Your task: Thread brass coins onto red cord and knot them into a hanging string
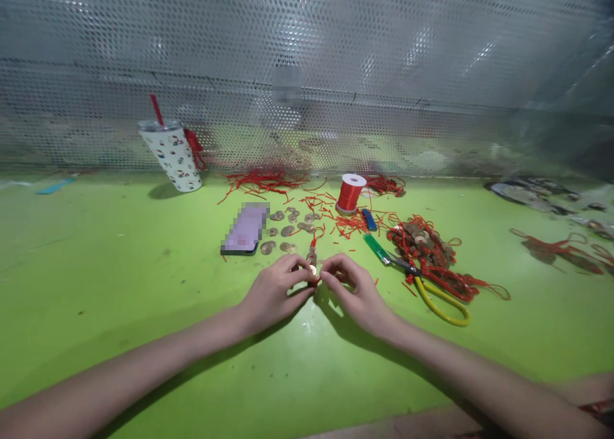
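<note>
In the middle of the green table lies a string of coins (311, 256) tied with red cord (315, 234), its loop pointing away from me. My left hand (277, 288) is closed in a pinch at the near end of this string, where a bit of red cord shows. Thumb and forefinger of my right hand (355, 290) meet at the same spot, closed on the cord end from the other side. The fingertips partly hide the cord between them. Just beyond my left hand lie several loose coins (287, 231) in small groups.
A phone (245, 229) and a tilted-looking tumbler (173, 154) stand to the left. Right of centre are a red cord spool (350, 193), a blue lighter (369, 219), a green-handled blade (377, 248), yellow-handled scissors (439, 304) and a pile of corded coins (425, 247). Perforated metal sheet (307, 61) rises behind.
</note>
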Demonstrator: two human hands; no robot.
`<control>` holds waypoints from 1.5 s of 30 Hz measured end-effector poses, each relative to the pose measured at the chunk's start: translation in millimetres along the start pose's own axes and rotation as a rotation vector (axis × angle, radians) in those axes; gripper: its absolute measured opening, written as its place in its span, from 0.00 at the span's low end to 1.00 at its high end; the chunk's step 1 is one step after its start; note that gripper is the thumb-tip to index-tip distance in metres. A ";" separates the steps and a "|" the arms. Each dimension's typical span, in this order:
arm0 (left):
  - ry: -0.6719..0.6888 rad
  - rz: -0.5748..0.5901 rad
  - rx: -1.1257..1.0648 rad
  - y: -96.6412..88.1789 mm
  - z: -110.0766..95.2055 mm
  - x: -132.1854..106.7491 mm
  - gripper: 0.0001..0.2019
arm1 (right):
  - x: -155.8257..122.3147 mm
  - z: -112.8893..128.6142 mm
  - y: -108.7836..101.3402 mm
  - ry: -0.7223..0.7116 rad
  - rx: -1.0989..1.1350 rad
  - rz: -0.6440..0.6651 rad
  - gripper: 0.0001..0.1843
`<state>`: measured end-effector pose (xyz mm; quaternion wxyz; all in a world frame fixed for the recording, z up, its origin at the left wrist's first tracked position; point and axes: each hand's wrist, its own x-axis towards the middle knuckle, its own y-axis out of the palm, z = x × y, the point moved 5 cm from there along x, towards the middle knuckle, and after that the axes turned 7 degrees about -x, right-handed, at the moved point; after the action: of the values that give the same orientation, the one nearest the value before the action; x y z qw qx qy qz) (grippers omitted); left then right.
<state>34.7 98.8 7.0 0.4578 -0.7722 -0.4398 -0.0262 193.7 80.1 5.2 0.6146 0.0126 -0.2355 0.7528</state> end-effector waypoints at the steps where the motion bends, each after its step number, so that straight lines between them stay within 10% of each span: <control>1: 0.004 0.003 0.003 -0.1 0.7 0.1 0.07 | -0.4 0.2 0.0 -0.006 -0.005 0.002 0.05; 16: 0.044 0.027 -0.044 -1.0 7.8 1.7 0.06 | -9.1 15.0 8.5 -0.235 -0.241 0.192 0.05; 29: 0.023 0.015 -0.050 -3.0 0.8 3.1 0.04 | 5.6 3.2 -11.1 -0.105 -0.390 -0.016 0.09; 45: 0.043 0.034 -0.018 -2.2 -1.7 1.9 0.04 | 4.4 -2.7 -1.6 -0.094 -0.664 0.085 0.07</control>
<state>34.9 99.2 10.3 0.4607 -0.7828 -0.4165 -0.0391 194.9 85.3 4.7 0.5417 -0.1636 -0.4964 0.6584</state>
